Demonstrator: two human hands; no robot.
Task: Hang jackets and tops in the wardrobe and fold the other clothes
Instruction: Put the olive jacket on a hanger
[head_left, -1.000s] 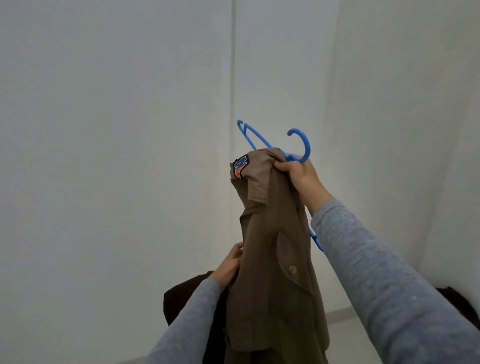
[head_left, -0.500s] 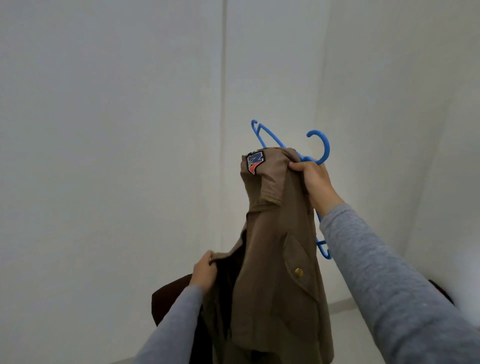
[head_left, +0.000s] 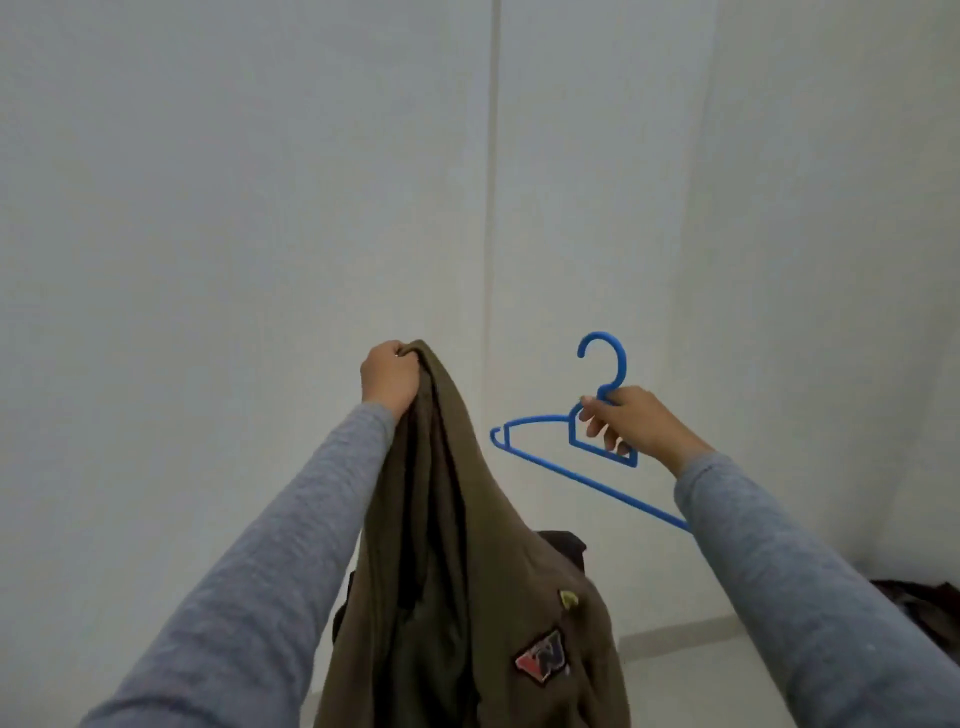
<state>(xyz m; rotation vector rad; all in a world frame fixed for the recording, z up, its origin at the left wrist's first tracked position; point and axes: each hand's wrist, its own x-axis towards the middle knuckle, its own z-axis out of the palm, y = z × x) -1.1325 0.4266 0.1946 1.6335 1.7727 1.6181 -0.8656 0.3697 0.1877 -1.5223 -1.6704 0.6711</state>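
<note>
Jacket (head_left: 467, 571), olive-brown, hangs bunched in mid-air in front of a pale wall (head_left: 208, 208), held up by its topmost fold and drooping out of the lower edge of the head view. The left hand (head_left: 389, 376) has its fingers curled tight round that fold, fist closed on the cloth. Low on the cloth sit a red, white and blue sewn patch (head_left: 543, 660) and, just above it, a brass-coloured button (head_left: 569, 598). Beside the jacket and apart from it, a blue plastic hanger (head_left: 571, 431) is held with its hook upright and its bar sloping down to the right; the right hand (head_left: 631, 423) grips it at the neck just below the hook, fingers wrapped through the small frame there. Both arms wear grey sleeves (head_left: 270, 571). Behind the jacket a dark garment (head_left: 563, 543) peeks out, and more dark clothing (head_left: 924, 603) lies at the right edge, near the pale floor (head_left: 685, 675).
</note>
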